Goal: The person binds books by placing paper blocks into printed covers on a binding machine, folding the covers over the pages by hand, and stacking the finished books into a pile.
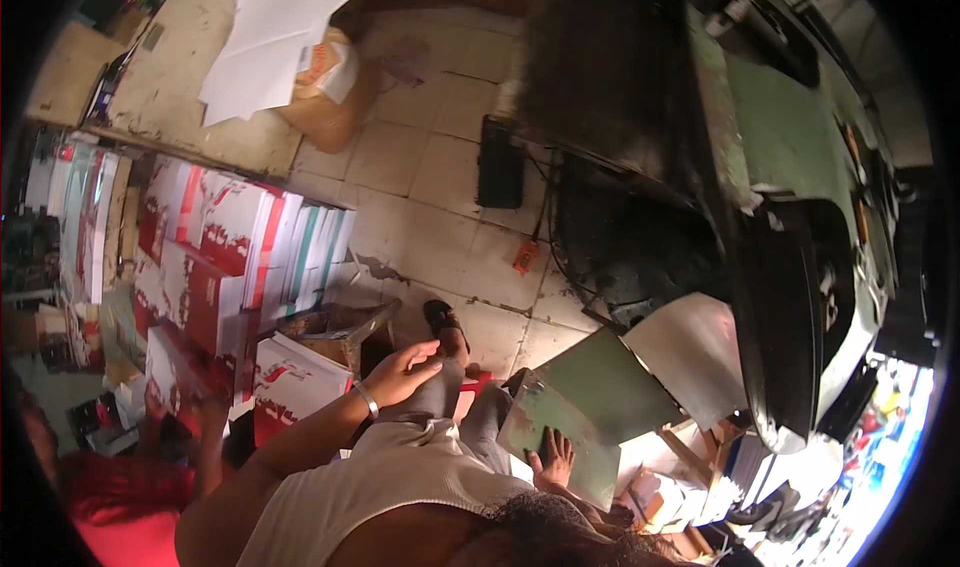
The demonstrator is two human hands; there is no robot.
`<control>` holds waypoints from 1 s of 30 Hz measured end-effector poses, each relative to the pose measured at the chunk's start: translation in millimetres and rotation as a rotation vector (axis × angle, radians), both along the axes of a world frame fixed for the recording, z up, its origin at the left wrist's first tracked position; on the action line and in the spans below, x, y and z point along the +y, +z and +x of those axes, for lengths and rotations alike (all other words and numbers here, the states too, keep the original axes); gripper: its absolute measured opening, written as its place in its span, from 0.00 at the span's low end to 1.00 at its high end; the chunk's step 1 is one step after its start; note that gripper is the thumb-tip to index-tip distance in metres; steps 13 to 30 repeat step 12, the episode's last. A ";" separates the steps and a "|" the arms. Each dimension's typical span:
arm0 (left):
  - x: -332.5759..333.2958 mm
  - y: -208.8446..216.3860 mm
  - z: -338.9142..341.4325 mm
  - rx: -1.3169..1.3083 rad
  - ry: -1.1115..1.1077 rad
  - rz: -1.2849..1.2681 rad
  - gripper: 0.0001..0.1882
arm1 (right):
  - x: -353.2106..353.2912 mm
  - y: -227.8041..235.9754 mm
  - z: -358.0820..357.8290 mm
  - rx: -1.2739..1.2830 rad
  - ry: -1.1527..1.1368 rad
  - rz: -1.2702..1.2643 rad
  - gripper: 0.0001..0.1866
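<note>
My left hand (404, 369), with a pale band at its wrist, hovers above my left thigh. Its fingers are stretched out and nothing is in them. My right hand (553, 457) lies with fingers spread on a worn green board (570, 422) at my right side. Behind that board, a darker green panel (610, 382) and a whitish curved sheet (690, 352) reach toward a large machine. Close to my left forearm stands a stack of white and red booklets (295, 377).
Tall piles of red-and-white booklets (215, 287) stand at left. Near them, a person in red (125, 497) holds a booklet. A big green and black machine (780, 127) fills the right. A black pedal (500, 162) lies on the tiles. White sheets (265, 42) rest on a wooden table.
</note>
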State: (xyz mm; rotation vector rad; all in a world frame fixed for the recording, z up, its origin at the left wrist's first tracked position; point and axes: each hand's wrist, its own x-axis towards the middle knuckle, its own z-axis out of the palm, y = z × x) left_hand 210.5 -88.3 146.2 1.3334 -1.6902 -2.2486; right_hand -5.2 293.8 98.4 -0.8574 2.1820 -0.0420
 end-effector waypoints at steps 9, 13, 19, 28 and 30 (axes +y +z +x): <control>-31.3 31.1 44.3 0.039 0.175 -0.251 0.29 | -122.7 -27.0 -53.2 -0.014 0.155 -0.078 0.45; -41.5 60.8 58.0 -0.020 0.192 -0.248 0.34 | -269.2 -15.0 -96.7 -0.062 0.103 -0.489 0.44; -41.5 60.8 58.0 -0.020 0.192 -0.248 0.34 | -269.2 -15.0 -96.7 -0.062 0.103 -0.489 0.44; -41.5 60.8 58.0 -0.020 0.192 -0.248 0.34 | -269.2 -15.0 -96.7 -0.062 0.103 -0.489 0.44; -41.5 60.8 58.0 -0.020 0.192 -0.248 0.34 | -269.2 -15.0 -96.7 -0.062 0.103 -0.489 0.44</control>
